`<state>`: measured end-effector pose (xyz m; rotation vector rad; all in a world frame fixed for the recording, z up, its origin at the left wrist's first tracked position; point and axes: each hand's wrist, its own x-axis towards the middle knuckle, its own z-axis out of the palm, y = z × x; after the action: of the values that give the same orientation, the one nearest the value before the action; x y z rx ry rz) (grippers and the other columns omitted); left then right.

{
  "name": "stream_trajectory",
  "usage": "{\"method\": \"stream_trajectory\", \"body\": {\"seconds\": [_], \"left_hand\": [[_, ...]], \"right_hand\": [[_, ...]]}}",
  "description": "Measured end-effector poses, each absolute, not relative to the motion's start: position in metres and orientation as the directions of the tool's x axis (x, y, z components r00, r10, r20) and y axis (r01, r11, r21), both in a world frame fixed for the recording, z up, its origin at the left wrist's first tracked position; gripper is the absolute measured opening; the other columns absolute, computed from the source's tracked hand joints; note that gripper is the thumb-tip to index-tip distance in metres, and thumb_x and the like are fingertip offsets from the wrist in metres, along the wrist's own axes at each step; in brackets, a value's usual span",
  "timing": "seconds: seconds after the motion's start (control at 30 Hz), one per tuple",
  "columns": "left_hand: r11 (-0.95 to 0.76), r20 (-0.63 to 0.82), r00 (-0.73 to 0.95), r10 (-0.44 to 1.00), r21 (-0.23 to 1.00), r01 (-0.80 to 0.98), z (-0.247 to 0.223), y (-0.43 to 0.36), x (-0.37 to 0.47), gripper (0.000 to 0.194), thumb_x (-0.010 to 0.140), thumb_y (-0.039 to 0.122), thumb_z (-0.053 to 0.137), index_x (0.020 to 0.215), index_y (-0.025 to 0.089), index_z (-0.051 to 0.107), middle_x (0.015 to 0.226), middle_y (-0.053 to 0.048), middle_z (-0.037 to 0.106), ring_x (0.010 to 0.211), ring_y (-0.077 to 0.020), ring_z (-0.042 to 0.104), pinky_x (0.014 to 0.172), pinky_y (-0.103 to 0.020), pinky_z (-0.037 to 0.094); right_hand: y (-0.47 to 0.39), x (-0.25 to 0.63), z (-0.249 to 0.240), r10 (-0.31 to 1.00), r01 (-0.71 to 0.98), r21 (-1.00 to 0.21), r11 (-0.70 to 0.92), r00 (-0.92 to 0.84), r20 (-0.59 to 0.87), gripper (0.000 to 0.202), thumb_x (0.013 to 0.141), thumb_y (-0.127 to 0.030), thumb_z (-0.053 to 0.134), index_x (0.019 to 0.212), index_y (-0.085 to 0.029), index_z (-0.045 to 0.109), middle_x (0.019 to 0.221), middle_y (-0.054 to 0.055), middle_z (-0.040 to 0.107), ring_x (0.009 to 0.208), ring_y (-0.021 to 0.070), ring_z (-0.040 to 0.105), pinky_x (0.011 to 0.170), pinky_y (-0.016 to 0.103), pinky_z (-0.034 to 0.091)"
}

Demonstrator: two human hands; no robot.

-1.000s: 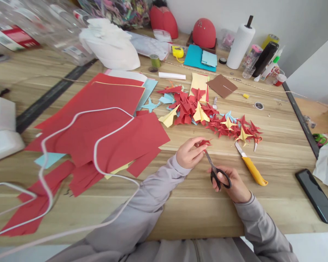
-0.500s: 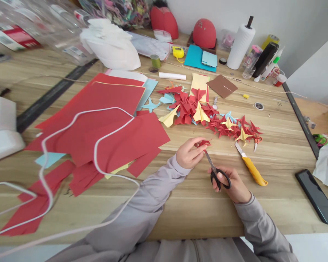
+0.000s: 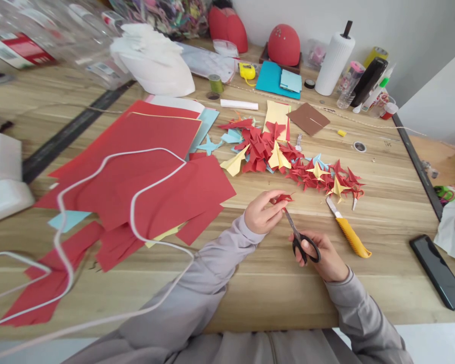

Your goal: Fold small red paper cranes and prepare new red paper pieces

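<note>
Between the fingertips of my left hand point(image 3: 264, 212) is a small folded piece of red paper point(image 3: 285, 198). My right hand point(image 3: 322, 253) has its fingers in the handles of black-handled scissors point(image 3: 299, 241), whose blades look nearly closed and point up at the red piece. Whether the tips touch the paper is too small to tell. Beyond both hands lies a pile of folded red paper shapes point(image 3: 258, 151), with some yellow and blue ones. A yellow-handled knife point(image 3: 351, 233) rests to the right of the scissors.
Large red sheets point(image 3: 155, 177) cover the table's left side, with a white cable point(image 3: 133, 212) looping over them. A black phone point(image 3: 438, 272) lies at the right. Small red-handled scissors point(image 3: 356, 194) sit by the pile. A white bottle point(image 3: 334, 63) stands at the back.
</note>
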<state>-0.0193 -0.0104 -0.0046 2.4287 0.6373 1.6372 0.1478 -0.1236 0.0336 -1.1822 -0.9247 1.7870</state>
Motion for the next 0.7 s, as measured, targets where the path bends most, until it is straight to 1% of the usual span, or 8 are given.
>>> {"method": "stream_trajectory", "body": {"seconds": [0.37, 0.53, 0.7], "left_hand": [[-0.897, 0.846, 0.323, 0.424, 0.344, 0.277, -0.0036, -0.0114, -0.0194, 0.031, 0.074, 0.005, 0.055, 0.103, 0.016, 0.058, 0.109, -0.014, 0.057, 0.091, -0.0161, 0.058, 0.070, -0.028, 0.053], [-0.899, 0.847, 0.325, 0.421, 0.343, 0.272, -0.0031, -0.0107, -0.0202, 0.033, 0.072, 0.003, 0.056, 0.103, 0.015, 0.058, 0.109, -0.015, 0.057, 0.091, -0.0164, 0.058, 0.070, -0.028, 0.054], [-0.898, 0.852, 0.308, 0.424, 0.351, 0.266, -0.0029, -0.0104, -0.0192, 0.032, 0.072, 0.003, 0.056, 0.102, 0.015, 0.059, 0.108, -0.014, 0.057, 0.090, -0.0161, 0.058, 0.070, -0.028, 0.054]], "right_hand": [[-0.1228, 0.1483, 0.0331, 0.897, -0.208, -0.887, -0.412, -0.261, -0.356, 0.040, 0.075, -0.049, 0.062, 0.092, -0.012, 0.064, 0.055, 0.000, 0.059, 0.043, 0.0079, 0.049, 0.043, 0.020, 0.035], [-0.1231, 0.1484, 0.0328, 0.897, -0.194, -0.889, -0.414, -0.255, -0.362, 0.040, 0.073, -0.048, 0.064, 0.091, -0.013, 0.064, 0.054, 0.000, 0.058, 0.042, 0.0076, 0.048, 0.042, 0.020, 0.036], [-0.1227, 0.1484, 0.0328, 0.892, -0.217, -0.873, -0.436, -0.233, -0.388, 0.041, 0.071, -0.049, 0.066, 0.089, -0.012, 0.065, 0.053, 0.000, 0.058, 0.040, 0.0069, 0.046, 0.041, 0.019, 0.034]]}}
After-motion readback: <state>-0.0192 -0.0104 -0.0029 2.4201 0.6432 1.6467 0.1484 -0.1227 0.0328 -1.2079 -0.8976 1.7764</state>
